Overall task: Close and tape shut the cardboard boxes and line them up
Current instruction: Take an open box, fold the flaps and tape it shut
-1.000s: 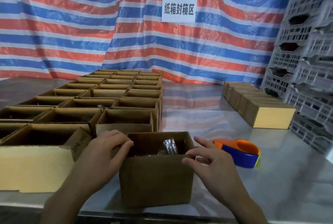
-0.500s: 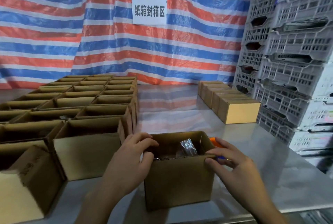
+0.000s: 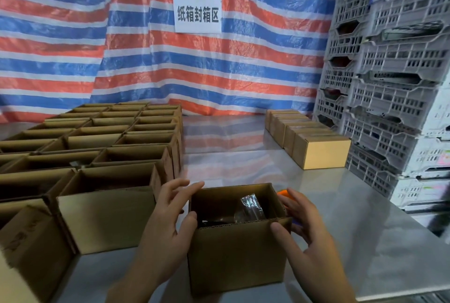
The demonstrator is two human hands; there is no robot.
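1. Left grip (image 3: pixel 170 224): the fingers are spread and nearly straight, closed round nothing. The thumb touches the near-left top corner of the open box (image 3: pixel 236 259), and the fingertips hover over its left rim.
2. Right grip (image 3: pixel 309 237): the fingers are straight and laid along the box's right wall, with the thumb on the near-right corner. It is not clamped on anything.
3. Open box: it stands upright near the front edge of the surface (image 3: pixel 365 241), between both grips. The top is unsealed, and how the flaps lie is not clear.
4. Handling, as judged: corrugated card with stiff walls that creases readily at the flap folds. It is dry and not slippery, and likely light. Take hold of the flap edges to fold them, or press on opposite walls to shift the box.
5. Contents: a clear-wrapped item (image 3: pixel 250 207) sits low inside. The film looks crinkly, so keep it under the flaps.
6. Tape dispenser (image 3: pixel 283 192): orange and blue, just behind the right grip and mostly hidden.
7. Open boxes (image 3: pixel 109 215): massed in rows to the left.
8. Closed boxes (image 3: pixel 321 154): lined up far right, beside the grey crates (image 3: pixel 389 83).
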